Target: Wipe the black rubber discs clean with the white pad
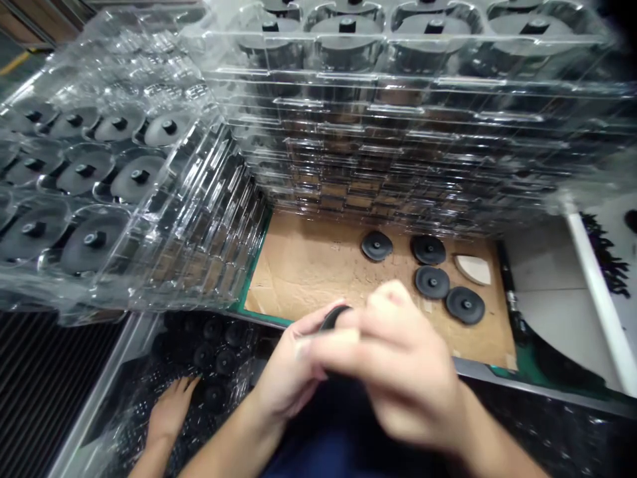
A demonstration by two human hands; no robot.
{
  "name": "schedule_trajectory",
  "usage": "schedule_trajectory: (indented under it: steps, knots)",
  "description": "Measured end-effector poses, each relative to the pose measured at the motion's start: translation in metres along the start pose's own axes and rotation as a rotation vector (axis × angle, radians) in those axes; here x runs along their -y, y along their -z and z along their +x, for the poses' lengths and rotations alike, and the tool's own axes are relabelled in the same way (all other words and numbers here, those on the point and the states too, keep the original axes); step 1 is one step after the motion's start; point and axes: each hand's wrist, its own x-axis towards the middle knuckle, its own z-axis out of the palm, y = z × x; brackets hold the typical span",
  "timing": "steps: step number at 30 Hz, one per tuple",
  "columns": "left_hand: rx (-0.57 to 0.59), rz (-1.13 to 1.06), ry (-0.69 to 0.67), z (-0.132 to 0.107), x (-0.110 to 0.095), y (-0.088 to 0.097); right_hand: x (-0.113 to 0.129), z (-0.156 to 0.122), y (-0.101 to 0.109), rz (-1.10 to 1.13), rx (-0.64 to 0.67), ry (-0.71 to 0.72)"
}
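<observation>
Desk (532, 358) here is green, mostly covered by a flat brown cardboard sheet (308, 265). Tall stacks of clear plastic trays (348, 119) wall it in at the back and left, loaded with dark discs. On the cardboard, toward the right: four round black discs with raised hubs (465, 305) plus a cream wedge-shaped block (475, 269). A co-worker's hand (172, 405) is over more dark discs, lower left.

Hands are up front, just off the cardboard's near edge. Left hand (291, 368) has its grip closed round a mostly hidden black disc (332, 318); right hand (403, 358) is curled across it, too blurry to tell its grip.
</observation>
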Motion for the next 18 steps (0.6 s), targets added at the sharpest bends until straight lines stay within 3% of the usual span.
schedule_trajectory:
  steps: [4, 6, 8, 11, 15, 18]
  knots:
    - [0.064, -0.146, -0.033, -0.001, -0.002, 0.003, -0.059, -0.017, -0.011, 0.022, -0.096, -0.541]
    - [0.119, -0.258, -0.031, -0.001, -0.003, 0.004, -0.086, -0.034, -0.025, 0.045, -0.068, -0.653]
    - [0.144, -0.349, -0.028, 0.000, -0.003, 0.004, -0.099, -0.052, -0.041, 0.020, -0.082, -0.660]
    - [0.166, -0.421, -0.013, 0.001, -0.003, 0.002, -0.089, -0.071, -0.055, -0.029, -0.181, -0.669]
    - [0.231, -0.439, 0.027, 0.000, -0.004, 0.001, -0.056, -0.078, -0.046, 0.010, -0.225, -0.619]
    - [0.294, -0.342, -0.082, 0.000, 0.001, 0.004, -0.045, -0.084, -0.039, 0.062, -0.190, -0.590]
